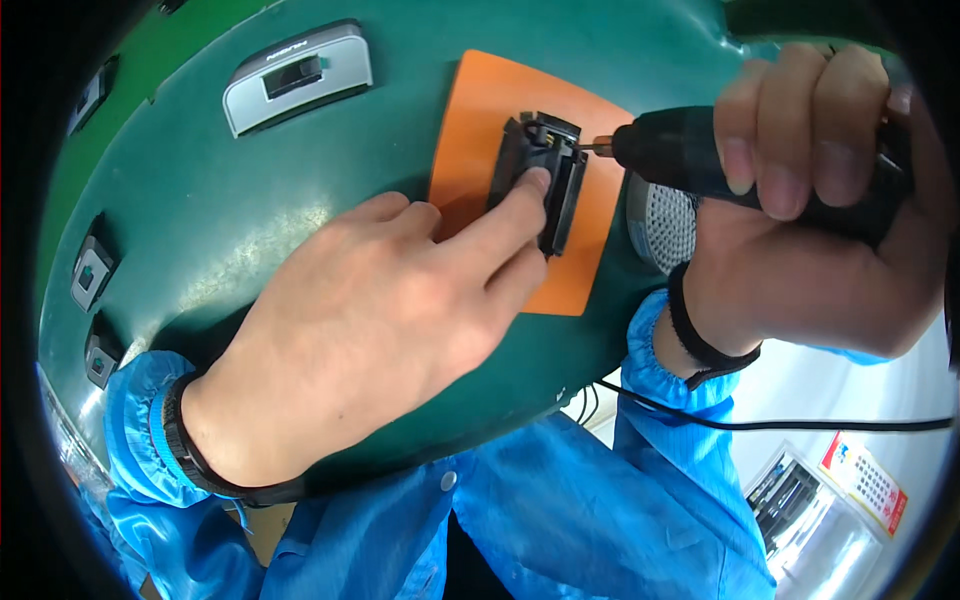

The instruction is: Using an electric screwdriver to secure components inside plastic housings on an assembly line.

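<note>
A black plastic housing (568, 200) with a slotted, open top lies slightly tilted on an orange mat (480, 95). My left hand (390, 290) presses on it from the left, index fingertip on its upper face and the other fingers curled around its near end. My right hand (810, 160) is wrapped round a black electric screwdriver (665, 148). The metal bit points left and its tip meets the far right corner of the housing. Whether a screw sits under the tip is too small to tell.
A silver-grey cover (300, 80) with a rectangular window lies at the far left of the green table (390, 130). Smaller similar covers (92, 272) line the left edge. A perforated metal dish (665, 225) stands right of the mat. A black cable (780, 425) crosses at lower right.
</note>
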Demonstrator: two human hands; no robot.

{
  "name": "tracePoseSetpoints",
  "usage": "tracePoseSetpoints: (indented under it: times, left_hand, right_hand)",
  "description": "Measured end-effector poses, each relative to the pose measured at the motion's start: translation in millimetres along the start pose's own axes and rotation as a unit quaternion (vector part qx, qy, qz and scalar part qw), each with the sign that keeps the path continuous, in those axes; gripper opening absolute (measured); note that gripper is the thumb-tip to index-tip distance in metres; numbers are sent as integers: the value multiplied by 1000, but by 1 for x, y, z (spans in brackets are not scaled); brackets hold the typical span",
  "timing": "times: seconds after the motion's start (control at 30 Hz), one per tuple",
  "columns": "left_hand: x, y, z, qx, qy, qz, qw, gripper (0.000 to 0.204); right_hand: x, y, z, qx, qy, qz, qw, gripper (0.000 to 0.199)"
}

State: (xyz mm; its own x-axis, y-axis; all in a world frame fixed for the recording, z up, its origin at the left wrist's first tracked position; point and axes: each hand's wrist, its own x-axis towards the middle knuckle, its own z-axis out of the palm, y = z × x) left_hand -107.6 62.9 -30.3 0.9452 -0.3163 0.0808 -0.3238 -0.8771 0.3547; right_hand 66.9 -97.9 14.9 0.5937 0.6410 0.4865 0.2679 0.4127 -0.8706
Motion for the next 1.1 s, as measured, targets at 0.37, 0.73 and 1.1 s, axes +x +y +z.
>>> tracePoseSetpoints:
  times: [0.37, 0.73, 1.1]
  left_hand:
    - [-5, -2, 5, 43, 12, 9, 999, 28]
    - [-1, 5, -3, 25, -46, -13, 999, 41]
    - [13, 13, -16, 5, -61, -15, 998, 58]
  right_hand:
    - [5, 11, 8, -15, -34, 8, 999, 26]
    - [9, 26, 14, 2, -37, -6, 999, 30]
    - [-24, -45, -75, 17, -15, -25, 999, 30]
